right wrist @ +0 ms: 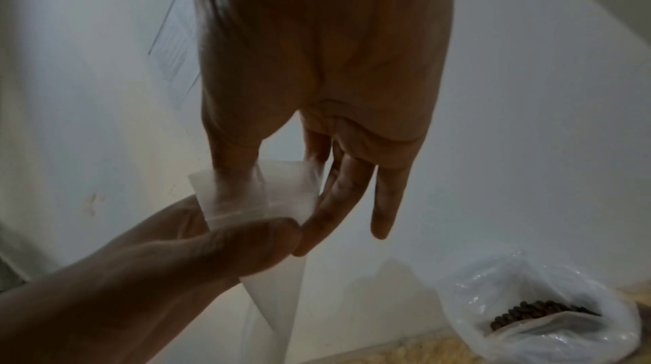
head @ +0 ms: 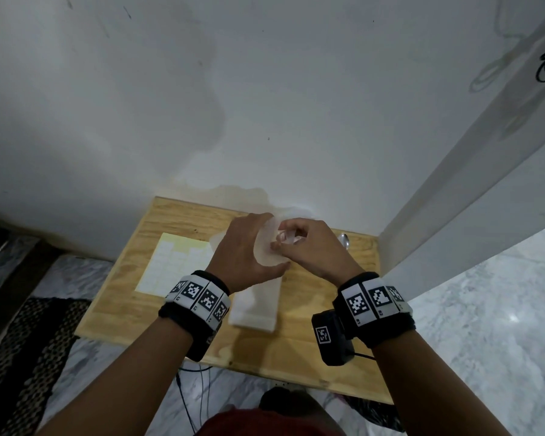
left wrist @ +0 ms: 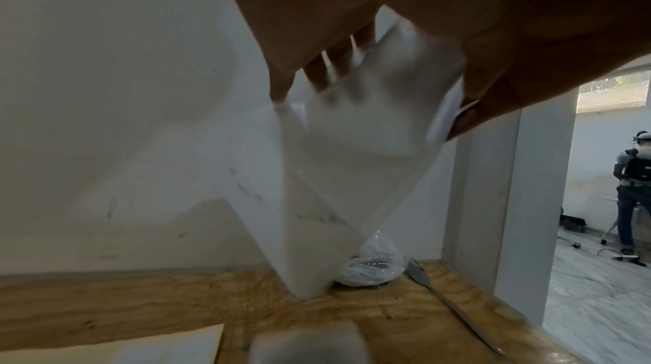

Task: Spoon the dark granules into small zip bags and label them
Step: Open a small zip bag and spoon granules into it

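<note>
Nearest the body: wrist bands (head: 199, 295) carry black-and-white square code markers, with no letters I can read.
Table front: a stack of small zip bags (head: 258, 306) lies flat on the wooden table (head: 132, 297), under the left wrist.
Table left: a label sheet (head: 170, 265) of blank white stickers, no writing visible.
Left hand (head: 249, 250): held above the table, thumb and fingers gripping one small zip bag (left wrist: 359, 130) near its mouth.
Right hand (head: 309, 243): thumb and forefinger pinch the same bag's top edge; the other fingers are extended.
Far right: a spoon (left wrist: 454, 306) lies on the table.
Against the wall: a clear plastic bag (right wrist: 535, 311) stands open, dark granules (right wrist: 542, 311) inside.
</note>
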The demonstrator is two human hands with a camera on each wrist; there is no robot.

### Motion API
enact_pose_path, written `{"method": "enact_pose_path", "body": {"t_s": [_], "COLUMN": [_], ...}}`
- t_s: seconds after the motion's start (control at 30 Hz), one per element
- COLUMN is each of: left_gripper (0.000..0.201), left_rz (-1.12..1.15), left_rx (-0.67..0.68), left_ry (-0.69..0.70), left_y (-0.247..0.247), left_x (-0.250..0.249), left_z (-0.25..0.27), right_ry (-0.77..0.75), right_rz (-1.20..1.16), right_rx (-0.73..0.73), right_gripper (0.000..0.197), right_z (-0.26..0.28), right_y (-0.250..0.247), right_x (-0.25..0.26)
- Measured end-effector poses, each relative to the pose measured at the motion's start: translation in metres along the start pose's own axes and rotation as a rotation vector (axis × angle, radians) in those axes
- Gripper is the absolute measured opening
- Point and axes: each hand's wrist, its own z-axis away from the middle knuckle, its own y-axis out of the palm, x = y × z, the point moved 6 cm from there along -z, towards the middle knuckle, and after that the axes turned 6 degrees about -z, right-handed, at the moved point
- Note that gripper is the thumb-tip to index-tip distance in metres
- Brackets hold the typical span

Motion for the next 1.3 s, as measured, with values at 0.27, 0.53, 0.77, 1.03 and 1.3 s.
{"method": "enact_pose_path", "body": {"t_s": [0.27, 0.53, 0.77, 1.03, 1.3], "left_gripper": [0.082, 0.085, 0.087, 0.09, 0.09], "left_rz": [0.126, 0.088, 0.053, 0.032, 0.018], "left_rx": [0.004, 0.107, 0.218, 0.272, 0.28], "left_ry": [-0.12, -0.186, -0.236, -0.317, -0.336], "left_y": [0.015, 0.032, 0.065, 0.088, 0.093], "left_x": [0.02, 0.039, 0.051, 0.057, 0.061], "left_z": [-0.008, -0.018, -0.026, -0.044, -0.055], "right_ry": [0.013, 0.255, 0.609, 0.75, 0.745], "right_rz": [-0.163, 0.03, 0.375, 0.396, 0.384], "right_rx": [-0.019, -0.322, -0.183, -0.206, -0.22], "right_gripper": [0.019, 0.018, 0.034, 0.035, 0.031], "right_z": [-0.001, -0.012, -0.015, -0.037, -0.044], "right_y": [-0.015, -0.08, -0.081, -0.077, -0.08], "right_x": [-0.007, -0.109, -0.21, -0.253, -0.267]}}
